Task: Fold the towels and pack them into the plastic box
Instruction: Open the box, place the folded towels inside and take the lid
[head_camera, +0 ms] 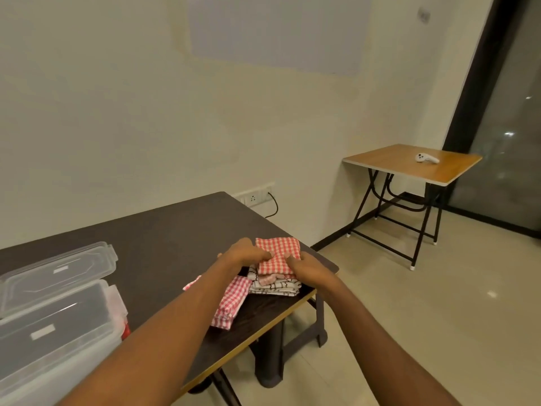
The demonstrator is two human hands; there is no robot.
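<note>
At table (175, 230) edge, left hand (245, 254) and right hand (311, 267) pinching checked towel (278, 249), apparently folded

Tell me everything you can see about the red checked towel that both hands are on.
The red checked towel is red-and-white gingham cloth, soft and woven-looking, folded into a small thick rectangle. It sits atop a stack of folded towels near the right corner of the dark table. The left hand pinches its near left edge and the right hand grips its near right edge. Nothing rests on it.
</note>
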